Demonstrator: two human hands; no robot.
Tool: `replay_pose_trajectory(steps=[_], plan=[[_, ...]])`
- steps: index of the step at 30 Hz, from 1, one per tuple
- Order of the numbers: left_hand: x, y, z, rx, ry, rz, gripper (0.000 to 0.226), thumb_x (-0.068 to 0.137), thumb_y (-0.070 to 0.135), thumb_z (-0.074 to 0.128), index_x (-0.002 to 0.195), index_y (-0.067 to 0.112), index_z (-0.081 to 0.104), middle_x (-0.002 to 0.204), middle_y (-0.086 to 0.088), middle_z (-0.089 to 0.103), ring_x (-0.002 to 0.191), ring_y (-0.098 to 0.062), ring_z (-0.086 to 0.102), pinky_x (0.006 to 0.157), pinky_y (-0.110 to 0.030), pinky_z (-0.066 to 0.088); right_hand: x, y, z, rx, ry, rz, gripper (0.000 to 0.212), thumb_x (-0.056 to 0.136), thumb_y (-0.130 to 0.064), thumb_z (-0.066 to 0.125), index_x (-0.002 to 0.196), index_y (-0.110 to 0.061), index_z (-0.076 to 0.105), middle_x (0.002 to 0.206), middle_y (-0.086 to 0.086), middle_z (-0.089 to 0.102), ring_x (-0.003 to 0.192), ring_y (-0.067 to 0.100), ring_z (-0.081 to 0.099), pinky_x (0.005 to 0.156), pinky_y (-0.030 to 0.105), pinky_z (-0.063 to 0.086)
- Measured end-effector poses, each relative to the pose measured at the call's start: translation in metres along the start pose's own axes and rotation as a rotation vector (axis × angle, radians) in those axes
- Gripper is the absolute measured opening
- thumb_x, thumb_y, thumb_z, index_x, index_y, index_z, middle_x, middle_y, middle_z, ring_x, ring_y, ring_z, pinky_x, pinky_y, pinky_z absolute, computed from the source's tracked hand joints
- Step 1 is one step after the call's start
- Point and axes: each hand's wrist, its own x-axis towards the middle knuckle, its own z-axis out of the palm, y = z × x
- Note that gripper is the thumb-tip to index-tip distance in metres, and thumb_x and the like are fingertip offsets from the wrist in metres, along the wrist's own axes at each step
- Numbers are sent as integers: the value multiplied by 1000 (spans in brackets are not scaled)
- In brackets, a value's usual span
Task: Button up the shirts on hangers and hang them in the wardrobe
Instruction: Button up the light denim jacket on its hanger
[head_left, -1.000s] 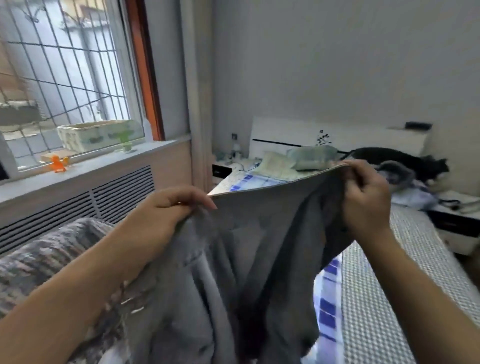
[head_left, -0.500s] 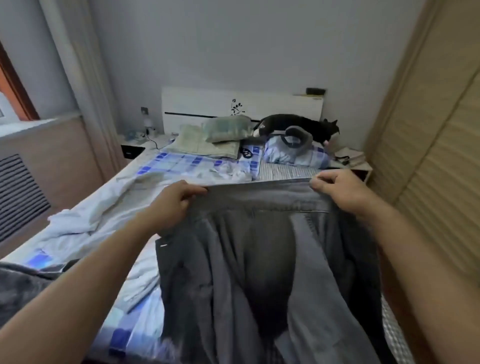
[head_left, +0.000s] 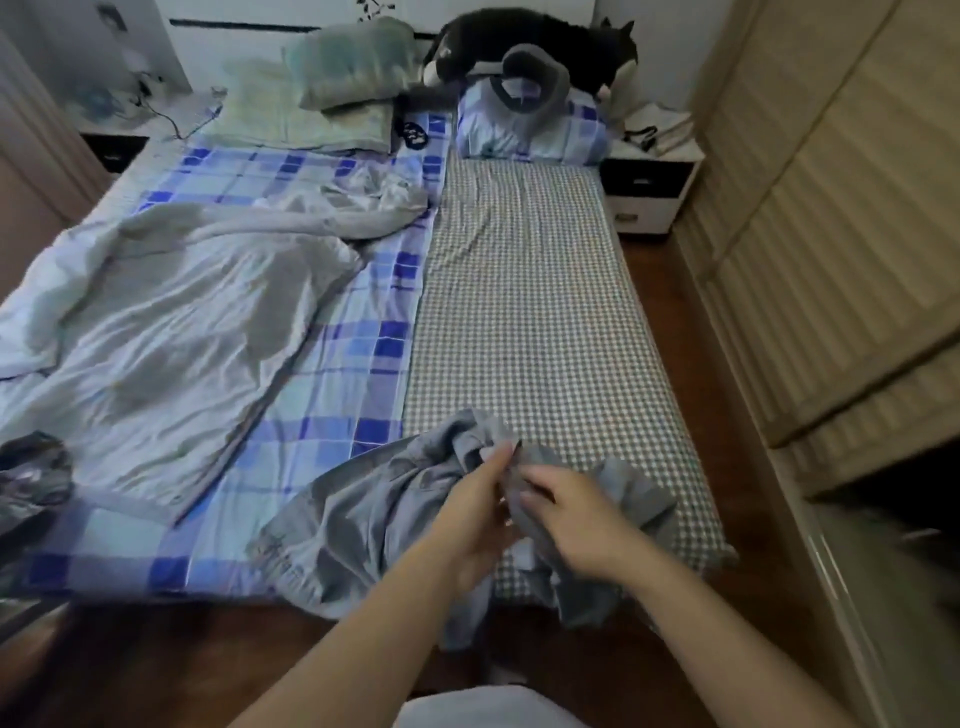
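Note:
A grey shirt (head_left: 363, 512) lies crumpled on the foot of the bed, part of it hanging over the edge. My left hand (head_left: 475, 512) and my right hand (head_left: 574, 517) meet over its middle, both pinching the grey cloth. The wardrobe (head_left: 831, 218) with pale slatted doors stands along the right side; a dark opening shows at its lower right. No hanger is visible.
The bed carries a blue plaid sheet (head_left: 363, 332), a small-check sheet (head_left: 524, 312) and a rumpled white duvet (head_left: 171, 312). A black cat (head_left: 530, 36) lies by the pillows at the head. A nightstand (head_left: 647, 192) stands right of the bed. Dark clothing (head_left: 31, 478) lies at the left edge.
The shirt was held up stretched between my hands; now it rests bunched on the bed's foot and my hands have come together on it. The view has tilted down.

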Motion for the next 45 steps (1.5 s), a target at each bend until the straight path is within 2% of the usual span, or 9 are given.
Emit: replay_pose_trajectory(steps=[3,6,12,20,23,28,36,40,45], plan=[[-9,5,-31,305,28,105,17,91,11,68,104,-1,71,103,-21,74,94,-34,72,86,-52,59,-11,-5,6,38,-373,18,35,105,-13,52,137,-22,62,123,-15,69,114,1,64,99,18,50],[-30,6,-60,591,72,244,31,90,-3,67,112,18,72,107,-3,78,103,-20,72,95,-41,58,17,0,-13,45,-183,-58,37,98,-2,59,128,-24,66,106,-5,74,97,16,71,94,29,55],[-76,6,-94,802,256,536,51,86,10,74,124,44,66,116,24,71,113,3,63,99,-29,51,103,5,21,-493,-195,-296,76,88,-7,64,155,-30,38,153,-8,35,139,13,32,119,28,26],[-148,21,-107,919,389,696,74,90,2,71,112,72,57,117,45,61,117,17,55,95,-4,40,169,21,64,-571,-28,-394,27,103,-26,52,121,-29,73,118,-5,69,113,24,54,101,33,36],[-160,22,-112,931,431,754,64,89,-2,67,124,51,64,119,31,68,117,7,61,98,-17,48,174,22,68,-561,-47,-391,30,99,-29,57,125,-36,69,111,-11,72,106,19,58,98,37,43],[-172,31,-113,1052,480,769,61,88,-3,61,135,37,62,123,25,68,117,4,61,96,-23,50,163,29,106,-542,-237,-445,76,76,-40,51,151,-40,37,143,-16,54,125,18,49,108,40,42],[-217,13,-196,1273,716,710,66,72,-7,60,127,28,68,117,21,68,111,-4,65,92,-6,40,134,-25,94,-45,347,-317,36,95,1,49,109,-19,75,105,0,74,98,21,66,85,34,49],[-217,18,-250,1227,913,827,53,66,1,57,113,20,74,101,10,68,98,-17,66,84,-24,46,102,-85,58,-294,669,-566,21,92,-5,53,96,-16,71,76,1,69,67,24,61,63,36,47],[-251,59,-289,1324,911,958,42,66,9,58,105,19,69,90,6,62,83,-29,65,69,-41,53,53,-165,63,-349,1133,-560,16,95,-13,55,95,-12,71,64,5,63,50,24,53,49,30,33]])
